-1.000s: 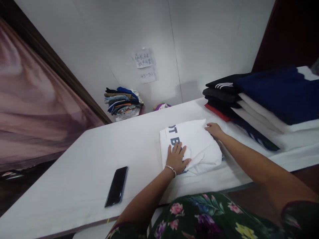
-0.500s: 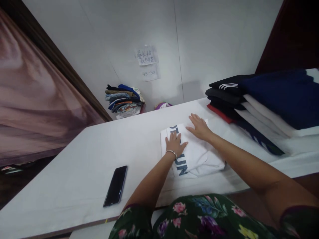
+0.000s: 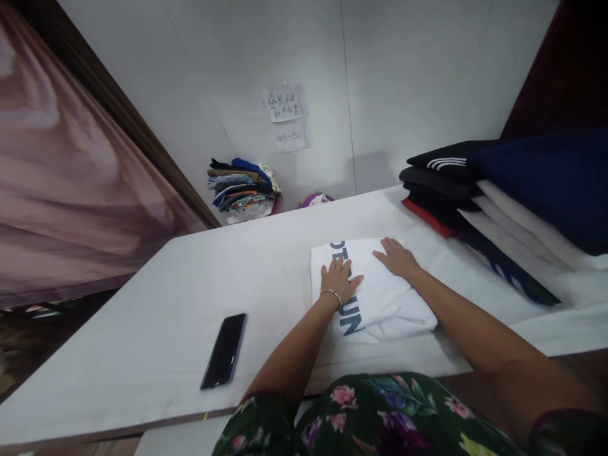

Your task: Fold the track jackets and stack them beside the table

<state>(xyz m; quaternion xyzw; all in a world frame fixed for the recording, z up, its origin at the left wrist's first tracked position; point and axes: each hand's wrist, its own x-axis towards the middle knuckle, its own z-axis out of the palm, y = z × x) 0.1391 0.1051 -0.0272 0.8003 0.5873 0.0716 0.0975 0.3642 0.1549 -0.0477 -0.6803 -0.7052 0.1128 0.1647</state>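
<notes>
A folded white garment [image 3: 380, 301] with dark blue block letters down its left part lies on the white table [image 3: 142, 316]. My left hand [image 3: 339, 278], a silver bracelet at its wrist, rests flat on the printed part, fingers spread. Over the garment's far right corner lies my right hand [image 3: 396, 258], fingers stretched out and pressing on the cloth. Neither hand grips anything. Some of the lettering is hidden under my left hand, and small creases show at the near right of the garment.
Folded dark, red and grey clothes [image 3: 441, 174] are piled on the table's right side, navy cloth [image 3: 560, 190] on top. A phone [image 3: 224, 351] lies at the front left. Beyond the far edge stand another clothes stack [image 3: 244, 187] and a wall with paper notes [image 3: 287, 104].
My right hand has moved slightly toward me and right, and the garment's far right corner now lies flatter. My left hand stays on the print. The view has shifted a little.
</notes>
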